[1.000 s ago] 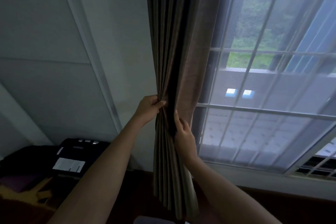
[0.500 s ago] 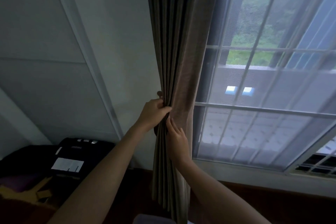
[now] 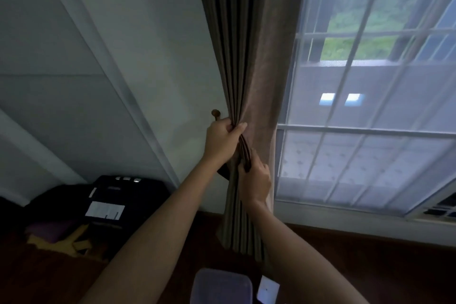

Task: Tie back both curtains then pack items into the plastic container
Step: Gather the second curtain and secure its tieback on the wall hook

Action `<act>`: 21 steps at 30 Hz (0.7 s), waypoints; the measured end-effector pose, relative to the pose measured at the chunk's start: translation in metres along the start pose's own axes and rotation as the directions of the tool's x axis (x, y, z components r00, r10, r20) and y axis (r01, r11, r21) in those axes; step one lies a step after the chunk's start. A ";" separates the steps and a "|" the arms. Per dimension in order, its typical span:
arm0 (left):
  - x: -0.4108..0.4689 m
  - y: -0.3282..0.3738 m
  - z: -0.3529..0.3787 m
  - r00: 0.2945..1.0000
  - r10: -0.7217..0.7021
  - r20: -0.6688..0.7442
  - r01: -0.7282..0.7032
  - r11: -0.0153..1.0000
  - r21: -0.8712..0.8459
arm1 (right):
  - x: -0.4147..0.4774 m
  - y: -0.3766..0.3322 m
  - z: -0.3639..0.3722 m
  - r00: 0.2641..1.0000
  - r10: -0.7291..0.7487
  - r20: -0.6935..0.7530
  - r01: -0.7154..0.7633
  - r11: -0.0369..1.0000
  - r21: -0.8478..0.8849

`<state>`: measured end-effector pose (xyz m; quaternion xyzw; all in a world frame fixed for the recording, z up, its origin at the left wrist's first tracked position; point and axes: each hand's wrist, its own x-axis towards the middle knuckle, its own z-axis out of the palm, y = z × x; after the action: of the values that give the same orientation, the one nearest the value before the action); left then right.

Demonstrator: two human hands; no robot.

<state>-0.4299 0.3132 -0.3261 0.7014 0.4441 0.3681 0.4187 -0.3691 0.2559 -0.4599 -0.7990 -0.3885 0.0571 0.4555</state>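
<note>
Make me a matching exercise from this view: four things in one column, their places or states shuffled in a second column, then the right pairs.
Things:
1. brown pleated fabric curtain
2. small brown round wall knob
3. translucent purple plastic container
4. black machine with a white paper label

Places or states:
A. on the floor at the bottom edge of the view
B. bunched in the left hand and right hand
C. by the wall at lower left
D. on the wall just above the left hand

Pairs: 1-B, 2-D, 3-A, 4-C

Pale wall (image 3: 123, 57), barred window (image 3: 370, 143)
</note>
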 end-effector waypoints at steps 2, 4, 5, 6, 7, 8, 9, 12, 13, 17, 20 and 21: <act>0.003 -0.002 0.001 1.000 0.003 -0.026 -0.003 1.000 0.018 | 0.005 0.003 0.002 1.000 -0.028 0.012 0.028 0.999 -0.022; 0.004 -0.002 0.000 0.999 0.007 -0.047 -0.005 0.999 0.035 | 0.004 -0.001 0.006 0.999 -0.040 0.025 0.040 0.999 0.001; 0.005 -0.003 0.000 0.999 0.008 -0.050 -0.006 0.999 0.039 | 0.001 -0.006 0.008 0.999 -0.034 0.023 0.033 0.999 0.034; 0.005 -0.004 -0.001 0.999 0.006 -0.049 -0.004 0.999 0.044 | -0.002 -0.009 0.012 1.000 -0.025 0.016 0.024 0.998 0.059; 0.004 -0.004 -0.002 0.999 0.004 -0.044 -0.002 0.999 0.047 | -0.003 -0.009 0.014 1.000 -0.020 0.003 0.020 0.998 0.065; 0.004 -0.004 -0.003 0.999 0.004 -0.041 -0.002 0.999 0.052 | -0.002 -0.006 0.014 1.000 -0.021 -0.010 0.022 0.998 0.055; 0.003 -0.005 -0.005 0.999 0.007 -0.045 -0.004 0.998 0.063 | 0.001 -0.001 0.013 0.999 -0.030 -0.016 0.031 0.999 0.038; 0.000 -0.006 -0.009 0.995 0.069 -0.065 -0.060 0.989 0.134 | 0.012 0.014 0.003 0.998 -0.062 0.016 0.062 0.998 0.002; -0.001 -0.007 -0.008 0.993 0.094 -0.075 -0.081 0.984 0.158 | 0.012 0.015 -0.001 0.997 -0.073 0.016 0.073 0.997 -0.003; -0.004 -0.011 -0.001 0.986 0.119 -0.113 -0.103 0.986 0.134 | -0.008 0.014 0.003 0.988 -0.144 0.047 0.144 0.990 0.014; -0.008 -0.019 -0.001 0.983 0.123 -0.136 -0.108 0.987 0.119 | -0.011 0.017 -0.001 0.964 -0.189 0.187 0.171 0.979 0.109; -0.009 -0.023 -0.002 0.981 0.127 -0.146 -0.110 0.987 0.118 | -0.007 0.016 -0.007 0.953 -0.203 0.224 0.173 0.974 0.147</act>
<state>-0.4417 0.3112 -0.3476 0.7182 0.4517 0.4203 0.3217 -0.3620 0.2415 -0.4702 -0.7156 -0.5099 0.1328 0.4585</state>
